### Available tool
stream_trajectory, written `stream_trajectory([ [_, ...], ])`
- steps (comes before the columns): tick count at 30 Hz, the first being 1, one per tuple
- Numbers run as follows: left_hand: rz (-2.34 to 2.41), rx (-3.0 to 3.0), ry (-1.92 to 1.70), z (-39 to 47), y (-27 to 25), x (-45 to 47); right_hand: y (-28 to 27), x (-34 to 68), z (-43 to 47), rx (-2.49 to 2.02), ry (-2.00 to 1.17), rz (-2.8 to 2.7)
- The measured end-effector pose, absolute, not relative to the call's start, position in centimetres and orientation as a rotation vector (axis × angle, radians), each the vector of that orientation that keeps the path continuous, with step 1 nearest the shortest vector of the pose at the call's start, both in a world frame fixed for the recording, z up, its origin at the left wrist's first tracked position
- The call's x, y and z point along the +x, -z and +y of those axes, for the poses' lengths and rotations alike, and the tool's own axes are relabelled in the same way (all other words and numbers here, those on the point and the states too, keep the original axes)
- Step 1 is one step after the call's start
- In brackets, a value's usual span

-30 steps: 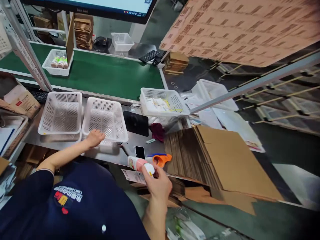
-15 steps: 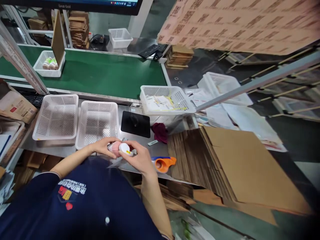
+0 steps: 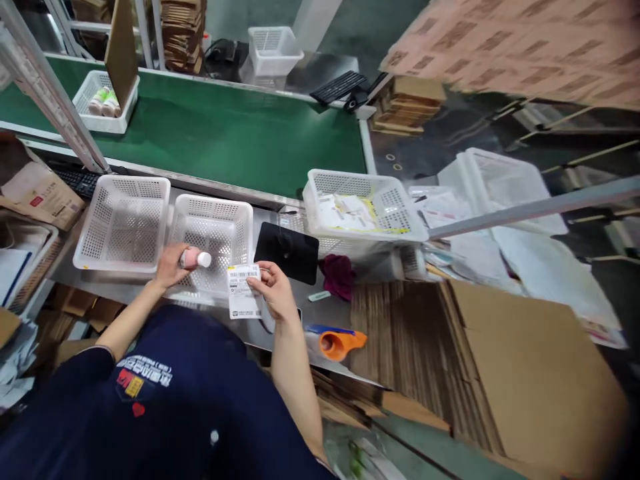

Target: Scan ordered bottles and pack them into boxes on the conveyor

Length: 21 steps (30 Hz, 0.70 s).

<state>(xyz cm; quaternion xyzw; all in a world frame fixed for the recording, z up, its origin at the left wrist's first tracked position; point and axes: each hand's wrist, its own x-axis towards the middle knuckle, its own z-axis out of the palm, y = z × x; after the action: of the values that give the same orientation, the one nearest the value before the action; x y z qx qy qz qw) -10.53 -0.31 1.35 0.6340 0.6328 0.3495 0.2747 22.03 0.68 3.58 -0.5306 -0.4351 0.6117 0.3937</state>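
My left hand (image 3: 171,265) is closed around a small pink bottle (image 3: 190,258) with a white cap, tilted over the front rim of the right-hand white basket (image 3: 215,208). My right hand (image 3: 275,291) pinches a white printed label sheet (image 3: 244,293) with barcodes and small text, just in front of that basket. The print on the sheet is too small to read. To the left stands a second white basket (image 3: 125,187). A black pad (image 3: 295,257) with a dark mouse on it lies beyond my right hand.
An orange tape dispenser (image 3: 340,344) and a maroon cloth (image 3: 338,275) lie to the right. Flat cardboard (image 3: 540,367) is stacked beyond them. A white basket of papers (image 3: 370,230) stands by the green conveyor (image 3: 225,140); another basket (image 3: 113,122) there holds bottles.
My hands have moved apart. The bottle, earlier between both hands, is now in my left hand over the basket, and the label sheet shows in my right. The view has shifted.
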Motion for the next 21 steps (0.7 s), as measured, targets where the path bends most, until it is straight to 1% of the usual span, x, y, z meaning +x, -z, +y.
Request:
stream_trajectory([
  [4,1.906,1.335,-1.346,0.3,-2.3,-13.2,0.0,18.2,5.1,-1.570,-1.473,-1.122],
  [7,1.821,0.958,-1.688,0.9,-2.5,-13.8,2.3,15.3,7.0,-1.768,-1.368,-1.262],
  [9,1.711,0.614,-1.833,0.8,-2.3,-13.8,3.4,15.4,6.4,-1.767,-1.308,-1.296],
  [12,1.554,0.125,-1.862,-0.5,-2.1,-14.0,4.6,19.3,3.1,-1.776,-1.092,-1.273],
  [14,1.491,0.011,-1.836,-1.7,-2.3,-14.3,5.5,22.6,0.3,-1.965,-0.957,-1.253],
  [15,1.466,0.011,-1.829,-2.2,-2.5,-14.4,5.9,24.0,-1.1,-2.105,-0.951,-1.255],
  [17,1.421,0.020,-1.803,-3.1,-3.1,-14.4,6.8,25.3,-3.2,-2.344,-1.044,-1.273],
  [19,1.381,-0.009,-1.732,-3.5,-3.5,-14.1,7.5,25.1,-4.3,-2.437,-1.128,-1.290],
  [21,1.355,-0.065,-1.656,-3.5,-3.7,-13.4,7.7,24.3,-4.7,-2.446,-1.111,-1.276],
])
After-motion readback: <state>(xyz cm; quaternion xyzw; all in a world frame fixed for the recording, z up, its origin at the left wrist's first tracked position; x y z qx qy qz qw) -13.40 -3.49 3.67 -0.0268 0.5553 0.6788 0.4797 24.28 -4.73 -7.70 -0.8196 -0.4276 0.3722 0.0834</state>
